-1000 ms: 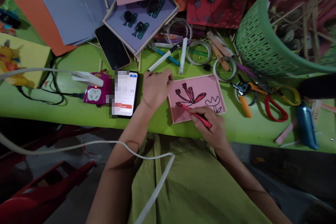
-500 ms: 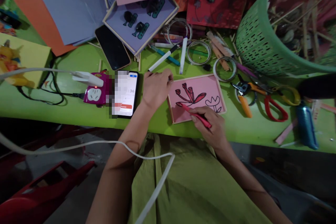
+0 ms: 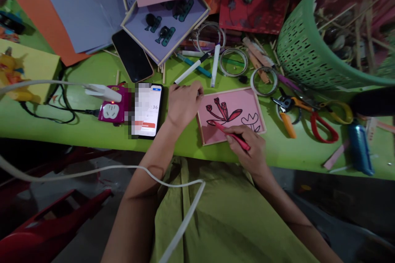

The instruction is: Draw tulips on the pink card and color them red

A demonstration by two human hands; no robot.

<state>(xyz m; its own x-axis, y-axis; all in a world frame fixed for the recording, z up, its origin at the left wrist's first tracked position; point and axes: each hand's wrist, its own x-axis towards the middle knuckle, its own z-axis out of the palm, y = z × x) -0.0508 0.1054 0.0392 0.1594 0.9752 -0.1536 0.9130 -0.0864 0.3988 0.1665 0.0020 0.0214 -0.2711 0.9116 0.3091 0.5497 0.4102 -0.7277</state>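
My right hand point(image 3: 249, 148) is closed around a red marker point(image 3: 236, 137), its tip on the left leaf of a drawing. The drawing, black-outlined flowers partly coloured red, is on a pink panel point(image 3: 212, 135) with a thin wooden frame, lying on the green table. A second flower at its right is only outlined. My left hand point(image 3: 185, 100) rests at the panel's upper left corner, fingers curled; a small dark bit shows by the fingertips, too small to name. Just beyond it lie a white marker with a black cap point(image 3: 189, 70) and another white marker point(image 3: 215, 65).
Left of my left arm lie a lit phone point(image 3: 151, 111) and a purple socket block point(image 3: 111, 110). Tape rolls point(image 3: 264, 81), pliers point(image 3: 285, 111) and red-handled scissors point(image 3: 324, 129) lie to the right, below a green basket point(image 3: 296, 49). A white cable point(image 3: 123, 167) crosses my left arm.
My right hand and the red marker have shifted very slightly to the right. My left hand and the framed panel have stayed in place.
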